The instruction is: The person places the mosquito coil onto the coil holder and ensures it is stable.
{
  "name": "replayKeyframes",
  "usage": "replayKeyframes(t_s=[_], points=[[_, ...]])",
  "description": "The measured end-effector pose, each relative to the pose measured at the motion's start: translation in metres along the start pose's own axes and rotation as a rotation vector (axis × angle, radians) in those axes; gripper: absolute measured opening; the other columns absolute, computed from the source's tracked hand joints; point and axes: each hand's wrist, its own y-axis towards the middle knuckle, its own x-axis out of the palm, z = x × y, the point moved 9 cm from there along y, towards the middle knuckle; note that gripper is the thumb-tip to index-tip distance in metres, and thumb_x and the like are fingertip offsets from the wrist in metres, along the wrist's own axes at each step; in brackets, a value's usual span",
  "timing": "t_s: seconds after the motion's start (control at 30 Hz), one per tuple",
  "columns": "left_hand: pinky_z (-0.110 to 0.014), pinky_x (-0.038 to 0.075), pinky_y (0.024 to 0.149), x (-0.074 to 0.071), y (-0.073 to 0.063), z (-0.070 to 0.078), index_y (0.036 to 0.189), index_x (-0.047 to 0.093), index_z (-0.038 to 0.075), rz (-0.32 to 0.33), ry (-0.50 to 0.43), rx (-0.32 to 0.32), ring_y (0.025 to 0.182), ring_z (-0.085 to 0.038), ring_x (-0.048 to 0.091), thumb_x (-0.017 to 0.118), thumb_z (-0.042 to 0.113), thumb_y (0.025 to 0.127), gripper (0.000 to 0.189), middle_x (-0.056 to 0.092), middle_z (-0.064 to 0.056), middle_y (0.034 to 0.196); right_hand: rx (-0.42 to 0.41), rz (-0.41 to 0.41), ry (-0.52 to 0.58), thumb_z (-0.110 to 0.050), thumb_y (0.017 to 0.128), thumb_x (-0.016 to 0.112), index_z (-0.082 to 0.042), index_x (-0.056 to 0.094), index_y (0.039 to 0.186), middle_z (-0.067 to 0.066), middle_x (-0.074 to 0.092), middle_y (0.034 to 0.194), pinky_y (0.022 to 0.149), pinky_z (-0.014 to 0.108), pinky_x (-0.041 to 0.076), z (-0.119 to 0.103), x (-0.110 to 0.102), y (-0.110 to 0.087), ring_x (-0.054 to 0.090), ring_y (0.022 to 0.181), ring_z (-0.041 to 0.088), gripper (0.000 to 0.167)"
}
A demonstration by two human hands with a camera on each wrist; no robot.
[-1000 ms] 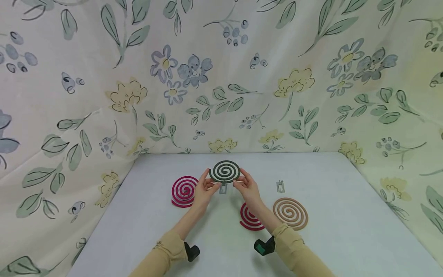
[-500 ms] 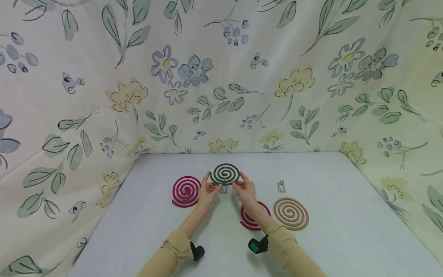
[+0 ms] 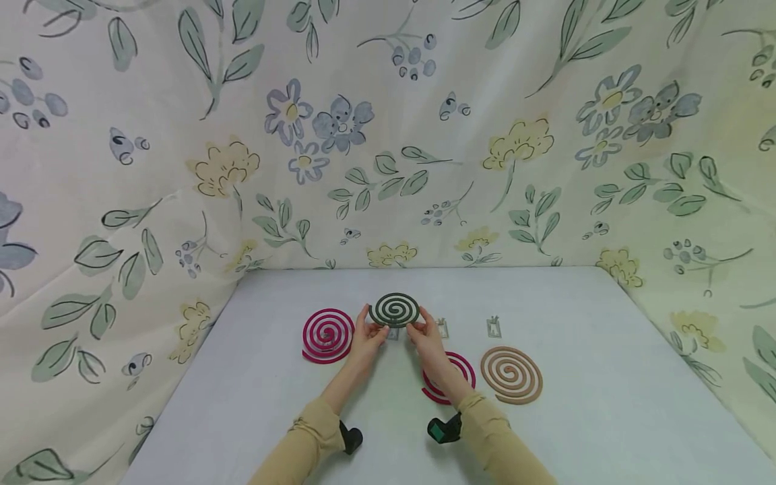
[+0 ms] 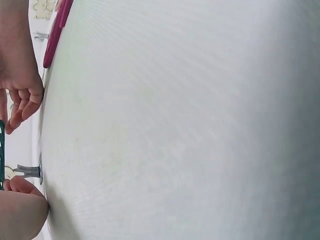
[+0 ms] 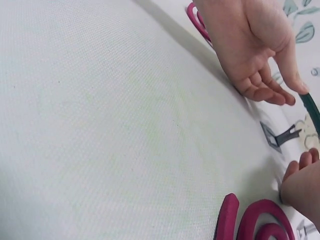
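Observation:
A dark green mosquito coil (image 3: 395, 310) is held up between both hands over the back middle of the table. My left hand (image 3: 366, 341) pinches its left edge; my right hand (image 3: 428, 339) pinches the right edge. Just below the coil stands a small metal coil stand (image 3: 393, 333), its upper part hidden by the coil in the head view. In the right wrist view this stand (image 5: 282, 136) has an upright prong rising from a flat base. The green coil (image 5: 311, 111) shows edge-on there, close to the prong.
A magenta coil (image 3: 328, 332) lies over another stand at left. A second magenta coil (image 3: 471, 377) lies partly under my right forearm, with a tan coil (image 3: 510, 372) to its right. Two more metal stands (image 3: 442, 328) (image 3: 494, 327) are behind them. A floral cloth (image 3: 388, 135) hangs behind the table.
Both hands have lowered the green coil slightly toward the stand below it, and the forearms have drawn closer together. The stand beside my right hand has come into sight.

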Motion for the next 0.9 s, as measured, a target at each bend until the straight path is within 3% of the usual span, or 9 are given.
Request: replayKeyframes(t_s=[0.27, 0.5, 0.6, 0.63, 0.7, 0.83, 0.9], points=[[-0.018, 0.044, 0.067, -0.001, 0.004, -0.01, 0.15, 0.013, 0.002, -0.015, -0.015, 0.008, 0.074, -0.004, 0.052, 0.057, -0.003, 0.09, 0.074, 0.055, -0.008, 0.092, -0.006, 0.023, -0.007, -0.004, 0.093, 0.052, 0.001, 0.025, 0.146, 0.004, 0.047, 0.094, 0.073, 0.018, 0.039, 0.003, 0.001, 0.0, 0.044, 0.083, 0.009, 0.059], [-0.018, 0.043, 0.068, 0.0, 0.002, -0.009, 0.15, 0.013, 0.004, -0.024, -0.01, 0.02, 0.077, -0.006, 0.052, 0.057, -0.002, 0.09, 0.075, 0.057, -0.012, 0.095, -0.005, 0.026, 0.028, 0.0, 0.092, 0.052, 0.004, 0.025, 0.145, 0.002, 0.047, 0.092, 0.072, 0.016, 0.038, 0.007, 0.001, 0.0, 0.045, 0.082, 0.007, 0.06], [-0.018, 0.045, 0.07, -0.001, 0.003, -0.01, 0.15, 0.015, 0.005, -0.04, -0.039, 0.062, 0.079, -0.007, 0.053, 0.061, 0.002, 0.09, 0.076, 0.058, -0.01, 0.093, -0.004, 0.036, 0.035, 0.001, 0.092, 0.053, 0.005, 0.026, 0.144, 0.001, 0.046, 0.091, 0.072, 0.015, 0.038, 0.007, 0.001, 0.001, 0.044, 0.081, 0.007, 0.059], [-0.018, 0.045, 0.069, -0.001, 0.008, -0.015, 0.15, 0.016, 0.01, -0.068, -0.078, 0.103, 0.078, -0.006, 0.054, 0.064, 0.006, 0.089, 0.077, 0.059, -0.008, 0.092, -0.006, 0.038, 0.038, 0.001, 0.092, 0.053, 0.005, 0.026, 0.144, 0.001, 0.046, 0.091, 0.071, 0.015, 0.038, 0.007, 0.001, 0.001, 0.044, 0.081, 0.007, 0.059], [-0.019, 0.046, 0.071, -0.001, 0.009, -0.017, 0.15, 0.017, 0.011, -0.076, -0.097, 0.115, 0.08, -0.007, 0.056, 0.065, 0.007, 0.088, 0.079, 0.061, -0.007, 0.09, -0.016, 0.037, 0.04, 0.001, 0.092, 0.053, 0.007, 0.025, 0.144, 0.001, 0.045, 0.09, 0.071, 0.014, 0.038, 0.007, 0.001, 0.002, 0.043, 0.082, 0.007, 0.06], [-0.021, 0.047, 0.073, -0.002, 0.012, -0.023, 0.151, 0.017, 0.015, -0.071, -0.105, 0.08, 0.082, -0.008, 0.057, 0.065, 0.008, 0.088, 0.08, 0.062, -0.009, 0.093, -0.016, 0.033, 0.058, 0.003, 0.092, 0.053, 0.007, 0.025, 0.144, 0.0, 0.044, 0.089, 0.069, 0.012, 0.039, 0.007, 0.001, 0.001, 0.042, 0.081, 0.006, 0.06], [-0.021, 0.046, 0.075, -0.002, 0.009, -0.02, 0.151, 0.016, 0.012, -0.048, -0.08, 0.042, 0.083, -0.009, 0.057, 0.064, 0.005, 0.088, 0.079, 0.062, -0.01, 0.094, -0.012, 0.031, 0.059, 0.003, 0.092, 0.052, 0.007, 0.024, 0.144, 0.0, 0.044, 0.089, 0.068, 0.012, 0.04, 0.006, 0.001, 0.001, 0.042, 0.081, 0.006, 0.06]])
